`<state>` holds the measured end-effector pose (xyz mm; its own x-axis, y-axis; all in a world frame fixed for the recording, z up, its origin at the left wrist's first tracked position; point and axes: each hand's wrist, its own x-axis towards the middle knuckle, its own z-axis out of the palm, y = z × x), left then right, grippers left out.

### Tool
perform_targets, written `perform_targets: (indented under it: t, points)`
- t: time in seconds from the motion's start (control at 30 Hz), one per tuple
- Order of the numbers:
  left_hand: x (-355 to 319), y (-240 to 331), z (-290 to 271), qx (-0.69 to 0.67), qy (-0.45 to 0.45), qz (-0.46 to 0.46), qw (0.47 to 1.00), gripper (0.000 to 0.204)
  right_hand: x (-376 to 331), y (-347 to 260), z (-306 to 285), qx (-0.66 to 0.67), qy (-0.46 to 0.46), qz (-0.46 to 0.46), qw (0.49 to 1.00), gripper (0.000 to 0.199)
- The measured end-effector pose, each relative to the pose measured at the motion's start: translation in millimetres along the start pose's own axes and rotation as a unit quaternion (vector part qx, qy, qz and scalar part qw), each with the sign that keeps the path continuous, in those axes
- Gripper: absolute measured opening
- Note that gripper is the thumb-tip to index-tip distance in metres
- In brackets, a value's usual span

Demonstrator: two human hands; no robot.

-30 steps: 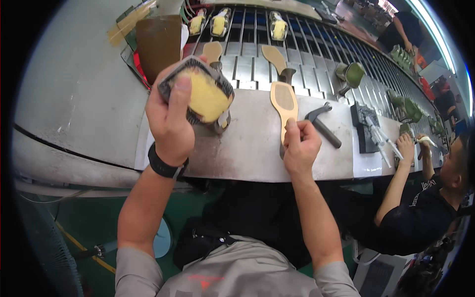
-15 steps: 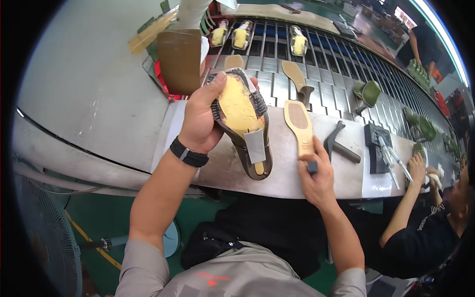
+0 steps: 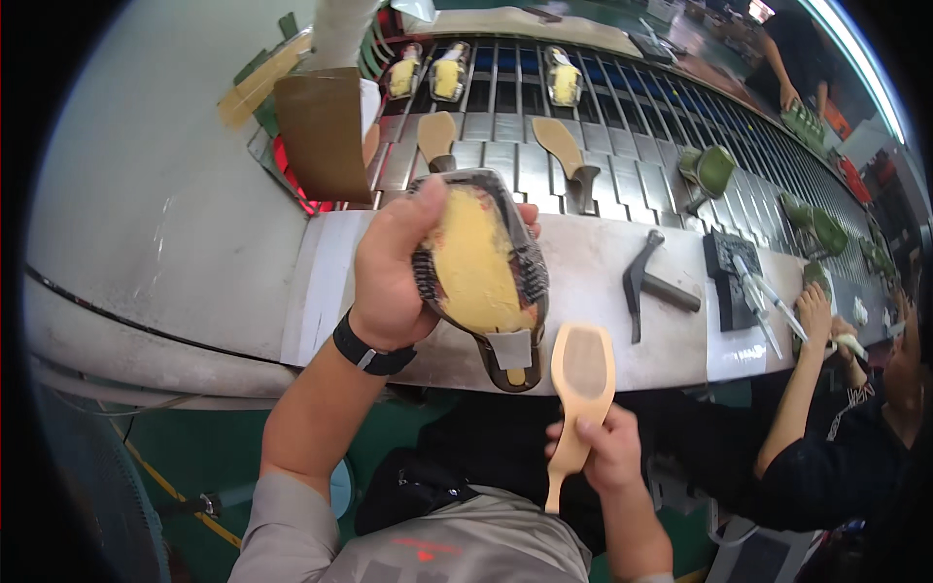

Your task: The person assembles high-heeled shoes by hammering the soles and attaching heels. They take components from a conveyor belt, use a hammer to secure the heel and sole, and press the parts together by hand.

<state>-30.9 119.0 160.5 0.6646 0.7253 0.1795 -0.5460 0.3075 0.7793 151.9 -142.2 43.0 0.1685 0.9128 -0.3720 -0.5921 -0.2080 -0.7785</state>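
My left hand (image 3: 394, 267) grips a shoe upper on a yellow last (image 3: 476, 267), sole side up, dark rim around the yellow, held over the white bench edge (image 3: 603, 262). My right hand (image 3: 603, 449) holds a tan insole board (image 3: 580, 384) by its narrow heel end, its wide end pointing up beside the shoe's heel. The insole lies just right of the shoe, close to it; whether they touch I cannot tell.
A hammer (image 3: 646, 282) lies on the bench to the right. More insoles (image 3: 562, 146) and lasted shoes (image 3: 447, 76) ride the slatted conveyor (image 3: 622, 107). A brown board (image 3: 321, 131) stands at left. Another person's arm (image 3: 802, 379) works at the right, near a black block with tools (image 3: 739, 277).
My right hand lifted the insole off the bench and drew it down toward me. My left hand turned the shoe so its sole faces up and lowered it slightly.
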Motion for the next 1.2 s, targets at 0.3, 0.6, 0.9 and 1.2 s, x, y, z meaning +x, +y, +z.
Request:
perform_targets:
  t: [0.3, 0.6, 0.9, 1.2]
  points:
    - [0, -17, 46, 0.083, -0.027, 0.041, 0.995, 0.036, 64, -95, 84, -0.113, -0.046, -0.321, 0.939, 0.038]
    - [13, -17, 47, 0.125, -0.001, 0.047, 0.991, 0.039, 78, -99, 109, -0.322, 0.094, -0.415, 0.846, 0.04]
    - [12, -11, 23, 0.023, -0.05, 0.001, 0.998, 0.05, 46, -101, 52, -0.117, 0.079, -0.334, 0.932, 0.039]
    - [-31, -15, 46, 0.105, -0.118, 0.018, 0.987, 0.041, -25, -90, 105, -0.133, -0.078, -0.19, 0.969, 0.029]
